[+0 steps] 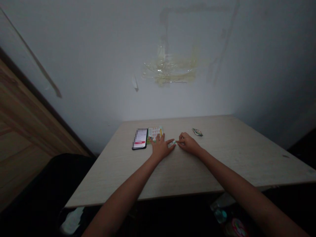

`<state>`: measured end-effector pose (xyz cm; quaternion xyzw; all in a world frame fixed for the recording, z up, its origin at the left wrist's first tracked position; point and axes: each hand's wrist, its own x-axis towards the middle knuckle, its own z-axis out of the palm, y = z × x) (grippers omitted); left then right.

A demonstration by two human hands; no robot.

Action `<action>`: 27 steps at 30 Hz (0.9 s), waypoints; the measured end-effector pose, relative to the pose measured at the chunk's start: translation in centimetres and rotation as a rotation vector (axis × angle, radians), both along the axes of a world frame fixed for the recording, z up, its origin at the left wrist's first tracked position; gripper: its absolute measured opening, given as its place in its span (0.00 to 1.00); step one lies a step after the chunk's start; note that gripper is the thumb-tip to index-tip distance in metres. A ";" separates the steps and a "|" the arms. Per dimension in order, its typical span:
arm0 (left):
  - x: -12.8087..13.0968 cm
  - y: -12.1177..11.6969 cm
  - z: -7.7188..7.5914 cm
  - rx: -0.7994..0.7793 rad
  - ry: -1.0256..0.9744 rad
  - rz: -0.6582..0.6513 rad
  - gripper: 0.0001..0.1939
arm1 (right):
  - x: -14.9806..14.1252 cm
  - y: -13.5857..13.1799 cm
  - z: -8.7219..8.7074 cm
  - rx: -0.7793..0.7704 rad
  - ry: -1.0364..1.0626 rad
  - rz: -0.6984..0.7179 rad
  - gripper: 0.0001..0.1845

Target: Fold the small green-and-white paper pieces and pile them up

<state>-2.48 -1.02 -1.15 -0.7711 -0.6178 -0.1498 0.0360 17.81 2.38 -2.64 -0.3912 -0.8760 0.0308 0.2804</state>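
Note:
A small white-and-green piece of paper (173, 143) lies on the table between my two hands. My left hand (161, 147) rests with its fingers spread; its index finger and thumb touch the paper's left side, and its other fingers reach over the lower part of a colourful printed sheet (155, 130). From the right, my right hand (189, 144) pinches the paper's edge with its fingertips, the other fingers curled in. A phone with a lit screen (140, 138) lies left of the printed sheet. Beyond my right hand is a small folded, patterned paper piece (197, 132).
The pale wooden table (182, 177) meets a white wall (98, 65) with peeling clear tape (172, 70). A wooden panel (29, 125) and a dark chair-like shape (56, 177) stand at left. Below the table's front edge are a bottle (220, 215) and a pink round object (239, 227).

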 end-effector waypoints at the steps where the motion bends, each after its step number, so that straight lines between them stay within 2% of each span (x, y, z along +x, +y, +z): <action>1: 0.0 -0.1 0.1 -0.001 0.001 0.000 0.25 | 0.1 0.0 0.0 -0.005 0.002 0.001 0.10; 13: 0.2 -0.2 0.2 0.001 0.028 0.016 0.24 | 0.4 -0.4 0.5 -0.071 0.034 -0.072 0.06; 27: 0.2 -0.1 0.1 -0.021 0.013 0.012 0.25 | 1.4 -0.3 -0.2 -0.079 0.094 -0.067 0.07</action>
